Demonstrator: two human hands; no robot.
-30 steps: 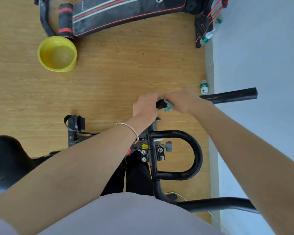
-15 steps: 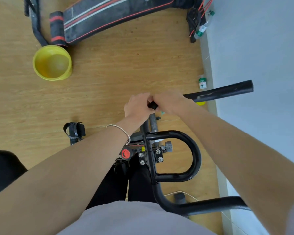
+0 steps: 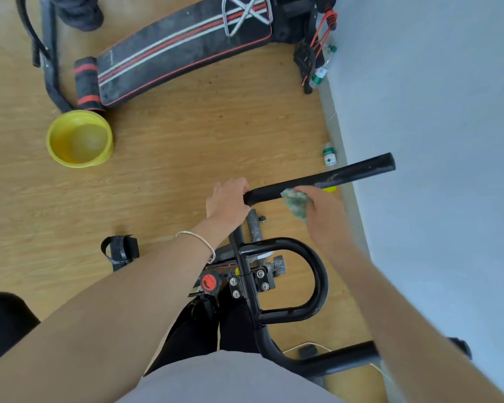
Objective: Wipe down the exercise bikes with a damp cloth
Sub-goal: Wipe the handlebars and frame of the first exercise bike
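Bunching cloth [image 3: 296,203] in right hand [image 3: 322,212] against rigid handlebar [image 3: 332,178]; left hand [image 3: 229,202] clamps bar's 9 o'clock end — cloth soft, limp, so keep it wadded.

Wood floor [image 3: 186,146] w/ yellow basin [image 3: 79,138], bench [image 3: 184,50].

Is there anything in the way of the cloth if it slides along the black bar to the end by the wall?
Nothing visible blocks it. The right hand presses the cloth against the handlebar, and the bar beyond the cloth is bare up to its tip. The left hand holds the other end, behind the cloth.
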